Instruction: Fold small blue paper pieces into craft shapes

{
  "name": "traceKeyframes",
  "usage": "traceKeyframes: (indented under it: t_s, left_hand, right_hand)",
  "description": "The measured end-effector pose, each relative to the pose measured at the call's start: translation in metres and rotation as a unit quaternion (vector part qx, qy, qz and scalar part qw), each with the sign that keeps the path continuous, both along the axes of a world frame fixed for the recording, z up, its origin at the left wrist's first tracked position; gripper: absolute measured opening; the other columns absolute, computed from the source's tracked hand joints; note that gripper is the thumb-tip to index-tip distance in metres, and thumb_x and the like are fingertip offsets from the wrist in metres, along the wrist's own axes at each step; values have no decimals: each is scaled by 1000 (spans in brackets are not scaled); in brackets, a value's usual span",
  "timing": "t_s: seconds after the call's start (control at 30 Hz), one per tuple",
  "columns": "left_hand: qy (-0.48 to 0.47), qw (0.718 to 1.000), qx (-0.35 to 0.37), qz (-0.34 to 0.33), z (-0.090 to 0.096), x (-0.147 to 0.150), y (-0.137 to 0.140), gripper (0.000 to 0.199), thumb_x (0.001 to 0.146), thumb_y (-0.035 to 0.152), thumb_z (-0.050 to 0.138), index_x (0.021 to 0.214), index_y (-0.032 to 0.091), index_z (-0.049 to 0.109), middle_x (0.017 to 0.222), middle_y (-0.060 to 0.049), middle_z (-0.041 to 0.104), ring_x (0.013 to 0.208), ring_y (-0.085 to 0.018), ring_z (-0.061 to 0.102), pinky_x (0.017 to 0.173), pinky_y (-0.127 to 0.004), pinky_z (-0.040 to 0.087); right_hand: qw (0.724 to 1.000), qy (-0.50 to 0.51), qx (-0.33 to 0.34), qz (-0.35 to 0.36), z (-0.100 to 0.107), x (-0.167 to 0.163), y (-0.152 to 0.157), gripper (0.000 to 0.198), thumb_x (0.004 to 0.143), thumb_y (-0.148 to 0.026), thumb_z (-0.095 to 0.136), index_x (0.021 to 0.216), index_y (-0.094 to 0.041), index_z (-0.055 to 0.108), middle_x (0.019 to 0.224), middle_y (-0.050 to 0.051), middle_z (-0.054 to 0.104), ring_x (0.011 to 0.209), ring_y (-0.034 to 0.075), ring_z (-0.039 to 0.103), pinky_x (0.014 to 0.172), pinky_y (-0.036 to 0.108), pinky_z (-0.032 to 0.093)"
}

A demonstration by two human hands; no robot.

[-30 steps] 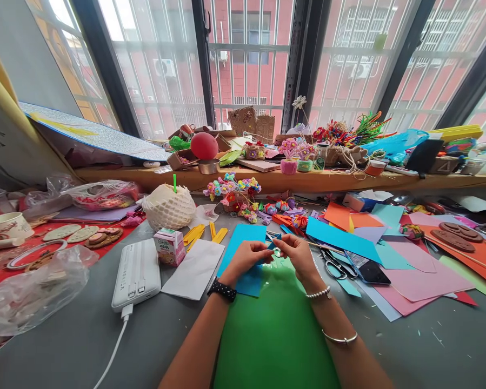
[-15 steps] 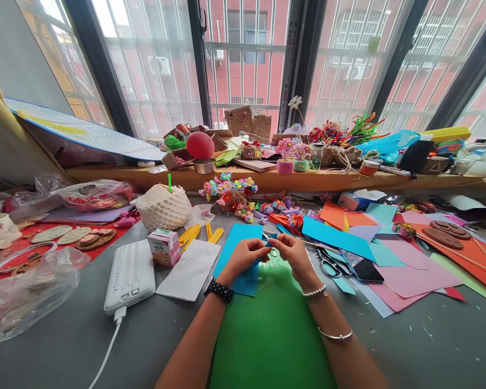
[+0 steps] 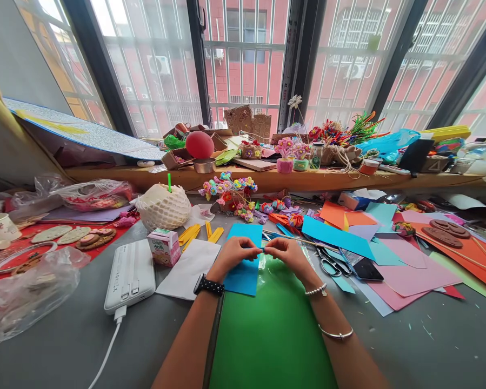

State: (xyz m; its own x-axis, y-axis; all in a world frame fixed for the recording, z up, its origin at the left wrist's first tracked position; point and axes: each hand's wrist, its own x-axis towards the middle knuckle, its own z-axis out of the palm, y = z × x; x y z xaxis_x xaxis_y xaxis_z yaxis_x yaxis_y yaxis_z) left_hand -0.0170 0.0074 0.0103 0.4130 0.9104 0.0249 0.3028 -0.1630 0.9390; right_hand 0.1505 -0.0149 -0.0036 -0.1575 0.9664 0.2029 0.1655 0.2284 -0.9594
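My left hand (image 3: pixel 231 259) and my right hand (image 3: pixel 289 257) meet fingertip to fingertip above the green mat (image 3: pixel 275 335). Both are closed in a pinch on a small blue paper piece (image 3: pixel 263 250), mostly covered by the fingers. Beneath and beside my left hand lies a sheet of blue paper (image 3: pixel 243 283), partly over the mat. Right of my right hand are scissors (image 3: pixel 330 266) and a dark phone (image 3: pixel 367 268), close to a blue paper strip (image 3: pixel 338 237).
A white power bank (image 3: pixel 130 275) with a cable, a small pink carton (image 3: pixel 164 247) and a white napkin (image 3: pixel 188 273) are to the left. A netted round fruit (image 3: pixel 164 208) with a green straw stands behind. Coloured paper sheets (image 3: pixel 421 265) spread at right; crafts crowd the wooden ledge (image 3: pixel 153 177).
Both hands have shifted slightly left, and their fingertips have come closer together. Less of the small blue paper piece shows between them now.
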Motion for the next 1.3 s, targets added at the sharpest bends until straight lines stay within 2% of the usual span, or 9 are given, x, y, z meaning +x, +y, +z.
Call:
traceKeyframes:
  t_s: [0.2,0.33,0.47,0.6,0.77,0.87,1.03,1.23,1.3]
  left_hand:
    - [37,999,1,-20,2,0,1,25,57,37,60,63,12,59,56,-1,60,53,-13,55,53,-22,42]
    - [66,992,47,100,3,-6,5,22,63,33,55,73,13,58,60,-3,61,58,-15,57,55,-23,43]
    - [176,943,138,248,1,-12,7,17,70,24,48,80,14,57,79,-7,63,75,-17,58,66,-26,42]
    - [294,899,172,275,-7,-11,7,37,68,25,54,102,10,50,100,-14,56,93,-23,51,78,-30,38]
    - [354,886,171,247,-13,-9,8,65,58,36,64,112,6,42,108,-19,50,105,-29,42,86,-34,32]
    - [329,897,152,252,-10,-11,10,63,55,28,66,110,7,43,107,-17,50,104,-27,43,85,-32,33]
    - [214,926,125,284,-2,-17,12,37,64,10,54,101,9,50,92,-11,59,87,-19,54,74,-27,40]
    - [62,931,157,324,5,-20,9,19,69,23,50,81,12,61,80,-9,63,75,-19,57,69,-28,42]
    - [-5,937,147,316,6,-19,8,21,67,27,52,80,12,61,79,-8,64,74,-18,57,67,-28,42]
  right_hand:
    - [994,-99,50,0,-3,5,4,14,66,-28,56,64,-16,63,63,2,64,62,15,57,59,24,40]
    - [988,-65,50,-130,-9,21,10,19,66,-32,55,68,-15,61,63,5,65,60,18,59,57,26,42]
    - [962,-38,66,-262,-14,35,16,23,64,-37,56,66,-15,60,62,7,65,62,21,61,58,29,43]
    - [944,-21,80,-318,-14,39,16,27,64,-41,55,68,-14,61,64,8,66,63,22,61,59,30,44]
    - [932,-7,82,-353,-14,38,15,30,65,-42,54,73,-14,61,66,9,66,64,22,61,58,30,44]
    - [928,0,87,-363,-17,38,17,30,65,-41,54,77,-14,59,67,9,65,65,21,61,58,30,44]
    - [931,3,91,-354,-22,39,20,28,69,-38,49,83,-15,57,79,9,64,70,21,59,61,31,44]
    - [904,-115,129,-392,-19,35,18,31,66,-35,52,88,-15,58,95,12,59,94,26,48,83,43,32]
    - [919,-89,137,-359,-14,31,15,33,67,-38,51,91,-15,57,98,11,57,93,24,49,81,41,34]
